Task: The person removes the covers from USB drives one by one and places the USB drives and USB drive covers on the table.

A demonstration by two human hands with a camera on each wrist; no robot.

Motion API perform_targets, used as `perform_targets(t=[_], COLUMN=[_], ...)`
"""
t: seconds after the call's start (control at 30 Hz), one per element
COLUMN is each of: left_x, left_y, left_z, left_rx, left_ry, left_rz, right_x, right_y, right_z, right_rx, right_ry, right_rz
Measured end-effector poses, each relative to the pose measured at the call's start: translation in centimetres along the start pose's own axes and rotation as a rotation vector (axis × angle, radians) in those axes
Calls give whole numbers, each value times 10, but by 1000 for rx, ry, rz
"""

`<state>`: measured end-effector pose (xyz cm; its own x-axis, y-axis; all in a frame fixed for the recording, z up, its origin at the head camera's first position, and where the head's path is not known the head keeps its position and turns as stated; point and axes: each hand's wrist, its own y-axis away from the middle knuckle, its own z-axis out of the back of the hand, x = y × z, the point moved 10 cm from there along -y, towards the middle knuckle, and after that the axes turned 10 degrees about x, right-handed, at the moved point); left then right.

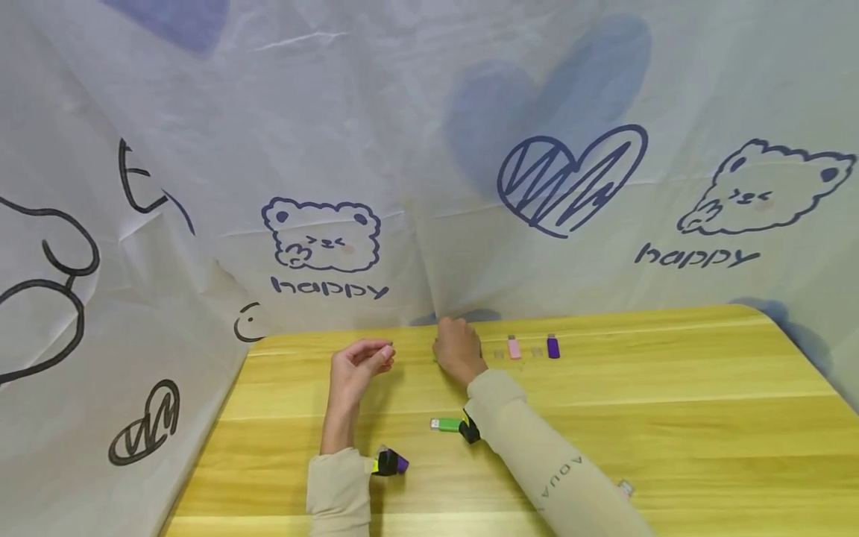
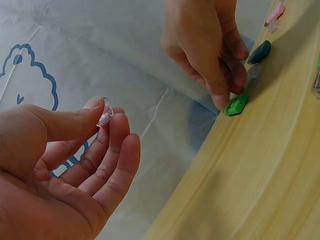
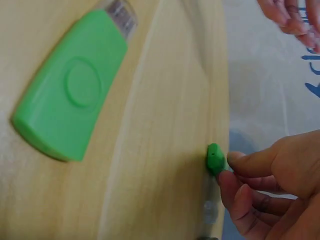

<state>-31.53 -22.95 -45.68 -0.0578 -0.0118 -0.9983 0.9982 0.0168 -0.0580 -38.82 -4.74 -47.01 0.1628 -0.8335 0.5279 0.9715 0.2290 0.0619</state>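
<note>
Left hand (image 2: 85, 165): the thumb and index finger pinch a small, clear plastic cap (image 2: 105, 114) above the worktop (image 1: 637, 418); the remaining fingers curve loosely below the cap. Right hand (image 1: 458, 349): the thumb and index finger appear to pinch the far end of a green plastic USB drive (image 3: 215, 159), which rests at the back edge of the worktop. The contact is partly hidden.

Just beside the right fingers, to their right, lies a clear cap on the wood (image 2: 253, 72); next past it is a dark blue-green USB drive (image 2: 260, 51). Farther right of the same fingers stand a pink USB drive (image 1: 514, 348) and a purple USB drive (image 1: 553, 347). Nearer the person than the right fingers, beside the wrist, lies a second green USB drive (image 1: 448, 424) with its metal plug bare.

Caution:
1. The left-hand cap may slip; its smooth, thin wall offers little purchase. If dropped, it would be hard to find, being transparent.
2. A backward push by the right fingers may send the held drive over the edge.
3. Sideways finger travel may knock the neighbouring cap out of line.
4. A low withdrawal may drag the second green drive with the wrist.
</note>
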Motion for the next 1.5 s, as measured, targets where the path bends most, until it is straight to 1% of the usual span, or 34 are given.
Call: perform_targets(t=[0.1, 0.2, 0.33, 0.5, 0.67, 0.77, 0.83, 0.93, 1.13, 1.2, 1.33, 1.43, 1.5], left_x=[3, 8, 13, 16, 24, 30, 32, 32, 33, 33, 31, 31, 32], left_y=[-1, -3, -6, -10, -15, -20, -24, -32, -47, -49, -53, -55, -56], left_z=[-4, -13, -23, -30, -34, -37, -39, -43, -46, -47, -49, -51, -52], left_rx=[10, 44, 90, 110, 129, 156, 178, 211, 247, 258, 263, 256, 251], left_ry=[-10, -37, -90, -151, -277, -372, -422, -476, -566, -613, -712, -746, -748], left_rz=[1, 17, 49, 63, 86, 93, 95, 98, 137, 129, 76, 56, 52], right_x=[-4, -10, -19, -33, -51, -63, -72, -82, -93, -96, -106, -113, -118], right_y=[6, 19, 45, 82, 118, 139, 149, 155, 152, 153, 156, 159, 160], right_z=[9, 27, 53, 76, 92, 100, 102, 97, 79, 78, 81, 85, 88], right_rx=[-13, -39, -67, -63, -76, -94, -99, -87, -36, -30, -36, -43, -45], right_ry=[-47, -130, -218, -306, -356, -371, -392, -419, -449, -465, -502, -520, -526], right_rz=[25, 47, 54, 35, 31, 17, 1, -27, -59, -73, -99, -114, -121])
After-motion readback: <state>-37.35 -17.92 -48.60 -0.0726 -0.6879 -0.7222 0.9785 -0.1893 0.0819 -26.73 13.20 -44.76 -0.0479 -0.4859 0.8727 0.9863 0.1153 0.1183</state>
